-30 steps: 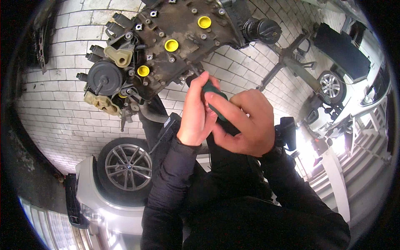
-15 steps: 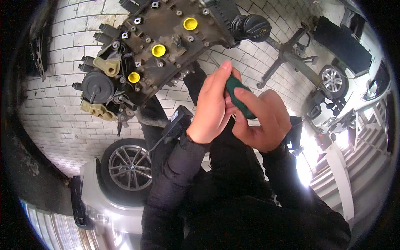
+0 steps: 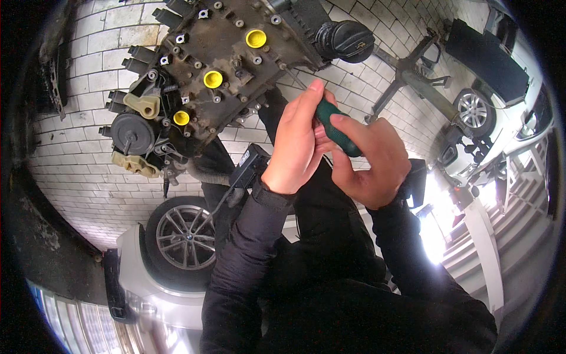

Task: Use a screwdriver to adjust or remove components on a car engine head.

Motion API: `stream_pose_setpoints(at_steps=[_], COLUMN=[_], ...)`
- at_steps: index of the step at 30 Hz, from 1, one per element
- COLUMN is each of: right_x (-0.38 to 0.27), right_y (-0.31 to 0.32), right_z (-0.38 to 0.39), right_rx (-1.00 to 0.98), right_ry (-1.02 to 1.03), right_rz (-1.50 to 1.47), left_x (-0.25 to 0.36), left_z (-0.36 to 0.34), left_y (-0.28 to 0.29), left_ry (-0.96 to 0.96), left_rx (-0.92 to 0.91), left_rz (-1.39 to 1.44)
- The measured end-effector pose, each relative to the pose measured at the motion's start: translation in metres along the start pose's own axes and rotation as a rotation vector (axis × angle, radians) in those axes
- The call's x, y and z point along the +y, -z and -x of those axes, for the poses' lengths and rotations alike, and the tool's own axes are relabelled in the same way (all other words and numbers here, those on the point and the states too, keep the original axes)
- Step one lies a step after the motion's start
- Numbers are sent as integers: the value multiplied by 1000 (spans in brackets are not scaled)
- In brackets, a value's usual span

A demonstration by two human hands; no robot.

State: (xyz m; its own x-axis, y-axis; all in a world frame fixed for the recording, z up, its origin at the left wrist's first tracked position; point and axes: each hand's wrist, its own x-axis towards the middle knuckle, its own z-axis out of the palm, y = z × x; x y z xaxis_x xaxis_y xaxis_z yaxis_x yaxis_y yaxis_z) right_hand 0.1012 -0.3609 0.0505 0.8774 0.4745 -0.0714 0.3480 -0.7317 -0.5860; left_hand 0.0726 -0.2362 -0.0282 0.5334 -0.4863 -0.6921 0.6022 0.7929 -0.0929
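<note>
Right now, both hands are working on one screwdriver (image 3: 337,128), which is lying between them, just beside the engine's (image 3: 221,41) lower right edge. The left grip (image 3: 296,138) is cupping the upper end of the green handle, its thumb pointing up along the thin shaft (image 3: 299,79). The right grip (image 3: 376,159) is grasping the lower end, with the index finger pressing along the handle and the other fingers curling inward. The shaft is slanting up and left toward the engine's rim; whether its tip is touching a bolt, one cannot tell.

On the engine, three yellow caps (image 3: 213,79) are sitting in a slanting row across the grimy cover. A black cap (image 3: 351,42) is standing out at the right end, while a round black part (image 3: 132,133) is sitting at the left end between two beige pieces (image 3: 142,105). Near the left wrist, a black box (image 3: 249,167) is showing its pale label. Below the engine, a wheel (image 3: 185,235) is standing against white bodywork (image 3: 159,300). To the right, a metal stand (image 3: 411,77) is resting on the tiled floor (image 3: 345,82), and a dark panel (image 3: 487,61) is leaning farther off.
</note>
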Motion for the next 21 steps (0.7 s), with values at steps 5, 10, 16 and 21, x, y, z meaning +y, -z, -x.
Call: stream_pose_setpoints(at_steps=[5, 10, 16, 21], right_x=[0, -18, 0, -6], right_y=[2, 12, 12, 12], right_z=[-6, -21, -18, -17], right_rx=[-10, -139, -114, -185], right_ry=[-92, -157, 75, -79], right_rz=[34, -57, 56, 52], left_x=[-6, -1, -1, 1], left_z=[-3, -3, -3, -3], left_y=[-3, 0, 5, -6], left_ry=[-34, -5, 23, 33], left_rx=[31, 24, 30, 89], left_rz=[38, 11, 132, 187])
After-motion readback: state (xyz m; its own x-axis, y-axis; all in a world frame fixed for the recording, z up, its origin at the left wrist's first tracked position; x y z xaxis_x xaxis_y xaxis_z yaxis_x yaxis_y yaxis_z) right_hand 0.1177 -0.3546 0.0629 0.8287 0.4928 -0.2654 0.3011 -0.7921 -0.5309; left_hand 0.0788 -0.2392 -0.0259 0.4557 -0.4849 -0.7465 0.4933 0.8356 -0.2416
